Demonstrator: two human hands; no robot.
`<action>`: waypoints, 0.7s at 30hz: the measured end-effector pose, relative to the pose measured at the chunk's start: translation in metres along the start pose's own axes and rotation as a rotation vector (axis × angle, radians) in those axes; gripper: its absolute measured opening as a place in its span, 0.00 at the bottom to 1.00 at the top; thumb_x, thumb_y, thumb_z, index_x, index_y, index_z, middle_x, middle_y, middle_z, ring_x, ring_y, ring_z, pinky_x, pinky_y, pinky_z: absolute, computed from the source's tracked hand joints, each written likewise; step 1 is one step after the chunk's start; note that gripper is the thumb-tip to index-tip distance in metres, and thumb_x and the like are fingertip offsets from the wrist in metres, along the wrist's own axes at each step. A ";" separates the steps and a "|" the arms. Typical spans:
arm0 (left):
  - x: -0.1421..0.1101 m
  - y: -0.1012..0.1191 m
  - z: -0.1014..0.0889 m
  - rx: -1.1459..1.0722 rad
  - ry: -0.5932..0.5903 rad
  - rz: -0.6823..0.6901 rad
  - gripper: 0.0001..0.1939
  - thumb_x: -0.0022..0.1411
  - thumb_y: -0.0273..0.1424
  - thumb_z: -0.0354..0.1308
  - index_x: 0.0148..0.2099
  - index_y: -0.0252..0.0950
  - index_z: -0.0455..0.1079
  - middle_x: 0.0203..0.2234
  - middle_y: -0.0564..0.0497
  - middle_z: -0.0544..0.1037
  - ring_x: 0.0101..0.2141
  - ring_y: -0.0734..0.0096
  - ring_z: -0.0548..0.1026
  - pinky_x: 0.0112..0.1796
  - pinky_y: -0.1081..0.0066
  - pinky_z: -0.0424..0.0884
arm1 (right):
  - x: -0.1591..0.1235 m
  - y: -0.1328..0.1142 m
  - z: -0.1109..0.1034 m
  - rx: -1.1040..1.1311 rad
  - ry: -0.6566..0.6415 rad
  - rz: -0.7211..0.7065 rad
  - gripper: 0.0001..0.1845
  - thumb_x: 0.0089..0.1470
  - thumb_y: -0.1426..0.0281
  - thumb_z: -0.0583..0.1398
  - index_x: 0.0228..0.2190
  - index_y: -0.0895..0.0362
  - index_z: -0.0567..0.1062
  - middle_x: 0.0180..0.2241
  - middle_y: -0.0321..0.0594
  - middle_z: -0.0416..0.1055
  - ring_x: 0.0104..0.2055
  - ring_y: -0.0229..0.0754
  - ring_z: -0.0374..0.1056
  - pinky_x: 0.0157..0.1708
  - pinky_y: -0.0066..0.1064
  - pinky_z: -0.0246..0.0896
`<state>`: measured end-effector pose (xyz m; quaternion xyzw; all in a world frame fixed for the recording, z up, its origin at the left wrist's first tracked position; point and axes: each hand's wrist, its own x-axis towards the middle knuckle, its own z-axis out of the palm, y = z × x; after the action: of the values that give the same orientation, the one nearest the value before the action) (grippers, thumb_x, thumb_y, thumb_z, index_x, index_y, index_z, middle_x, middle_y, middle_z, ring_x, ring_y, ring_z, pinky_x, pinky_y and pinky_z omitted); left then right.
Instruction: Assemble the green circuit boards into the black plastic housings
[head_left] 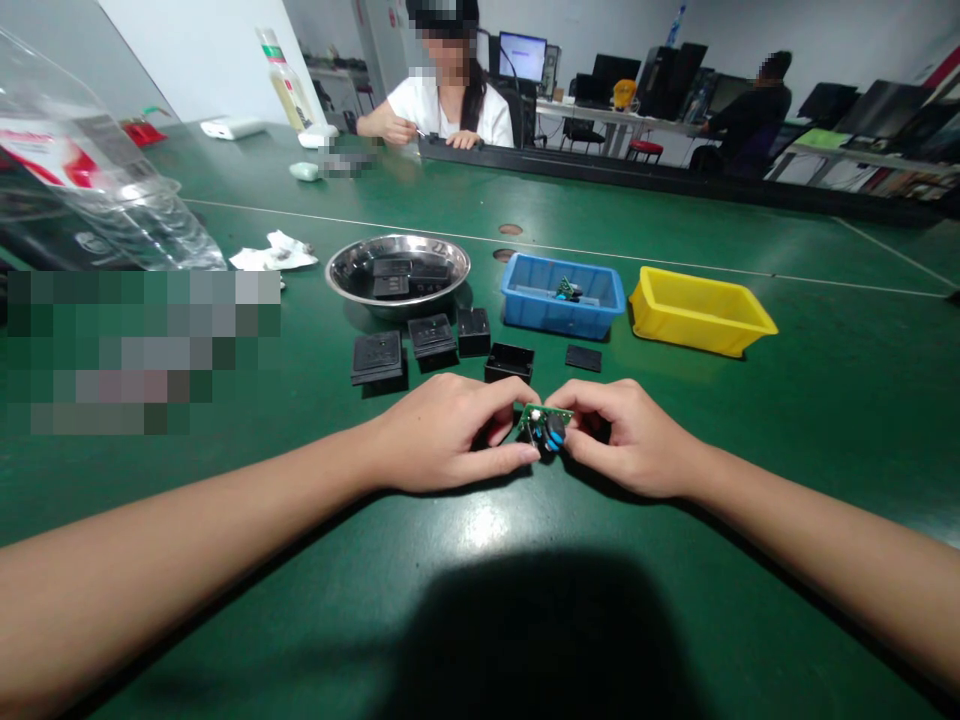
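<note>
Between my two hands is a small green circuit board (553, 428) with dark and blue components on it. My left hand (457, 432) pinches its left side between thumb and fingers. At the board's right side, my right hand (630, 437) grips it the same way. Just beyond the board stands an open black plastic case (510, 362). A flat black cover (583, 357) lies to its right. Several black cases stand to the left, among them one black case (377, 358) nearest my left wrist.
A steel bowl (341, 285) holds several black plastic parts. Right of it stand a blue bin (562, 315) with a circuit board inside and a yellow bin (694, 330). Crumpled tissue (276, 252) and a large clear bottle (112, 190) are at the left. Another person (457, 110) sits across the table.
</note>
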<state>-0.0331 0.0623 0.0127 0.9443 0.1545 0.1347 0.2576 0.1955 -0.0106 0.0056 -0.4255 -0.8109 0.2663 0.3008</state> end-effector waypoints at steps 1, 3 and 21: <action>0.000 0.000 0.000 0.000 0.001 0.002 0.15 0.68 0.43 0.56 0.48 0.37 0.69 0.24 0.58 0.74 0.25 0.75 0.73 0.28 0.76 0.60 | 0.000 0.000 0.000 -0.003 0.001 -0.003 0.06 0.55 0.76 0.59 0.36 0.60 0.75 0.24 0.31 0.69 0.23 0.32 0.62 0.26 0.23 0.55; 0.000 0.000 0.001 0.004 0.004 0.004 0.15 0.68 0.43 0.56 0.48 0.37 0.69 0.24 0.58 0.74 0.24 0.76 0.72 0.27 0.76 0.59 | 0.000 0.001 0.000 -0.004 0.002 -0.006 0.06 0.55 0.76 0.59 0.36 0.59 0.75 0.23 0.31 0.68 0.23 0.31 0.61 0.26 0.23 0.55; 0.001 0.000 0.000 0.012 0.003 -0.012 0.16 0.66 0.44 0.58 0.49 0.38 0.69 0.24 0.58 0.74 0.24 0.76 0.72 0.27 0.75 0.59 | 0.000 -0.001 0.000 -0.019 0.002 0.008 0.07 0.55 0.76 0.59 0.36 0.59 0.76 0.23 0.31 0.68 0.23 0.31 0.61 0.26 0.23 0.55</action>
<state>-0.0324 0.0627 0.0132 0.9446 0.1614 0.1334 0.2527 0.1951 -0.0105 0.0062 -0.4317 -0.8114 0.2595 0.2964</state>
